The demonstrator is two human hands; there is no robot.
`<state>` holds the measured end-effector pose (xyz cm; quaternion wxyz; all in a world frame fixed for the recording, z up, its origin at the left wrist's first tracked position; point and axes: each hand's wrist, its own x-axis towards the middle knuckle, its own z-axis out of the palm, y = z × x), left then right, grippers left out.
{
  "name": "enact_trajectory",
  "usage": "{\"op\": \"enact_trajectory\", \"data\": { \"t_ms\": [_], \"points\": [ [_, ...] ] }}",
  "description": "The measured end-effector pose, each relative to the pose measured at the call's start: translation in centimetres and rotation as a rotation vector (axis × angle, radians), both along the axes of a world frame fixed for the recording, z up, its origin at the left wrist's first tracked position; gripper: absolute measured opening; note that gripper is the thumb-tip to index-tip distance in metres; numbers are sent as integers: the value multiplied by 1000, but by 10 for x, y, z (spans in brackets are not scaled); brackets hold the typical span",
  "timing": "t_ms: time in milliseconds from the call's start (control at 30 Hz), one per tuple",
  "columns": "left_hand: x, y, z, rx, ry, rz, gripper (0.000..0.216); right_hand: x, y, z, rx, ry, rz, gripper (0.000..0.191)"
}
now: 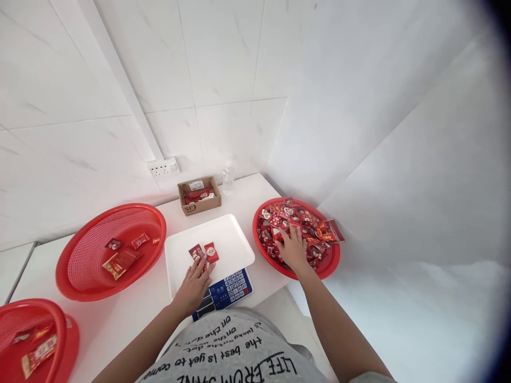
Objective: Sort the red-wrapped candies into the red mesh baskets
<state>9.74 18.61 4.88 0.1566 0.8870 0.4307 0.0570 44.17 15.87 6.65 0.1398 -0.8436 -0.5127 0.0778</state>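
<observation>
My left hand point(194, 287) lies over the front of the white tray of a scale point(235, 234), fingers stretched out. Its fingertips are at a few small wrapped packets: a dark red packet point(197, 252) and a bright red packet point(211, 252), with another partly hidden under the fingers. The scale's blue keypad point(229, 290) shows in front of the tray. My right hand point(293, 249) rests with fingers spread on a heap of small red packets point(307, 218) that fills a red plastic basket point(266, 259). Whether its fingertips grip any packet cannot be made out.
Left of the scale stands a red mesh basket point(80, 266) with several packets; another red basket point(64, 340) is nearer. Behind the scale are a small cardboard box point(203, 208) of packets and a clear plastic bottle point(228, 180). Walls close the back and right.
</observation>
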Motion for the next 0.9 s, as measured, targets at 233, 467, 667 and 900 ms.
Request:
{"op": "enact_trajectory", "data": {
  "t_ms": [233,467,667,900],
  "points": [
    [10,24,2,-40,77,-25,44,25,1,-11,-80,-50,-38,48],
    [1,0,-2,31,-71,0,47,29,-28,-23,-43,-12,-214,63],
    [-13,-14,-10,10,-116,47,45,25,-38,-25,-152,-58,-108,50],
    [-7,-14,0,-8,-154,43,41,17,-39,-14,-58,36,-23,38]
  ]
}}
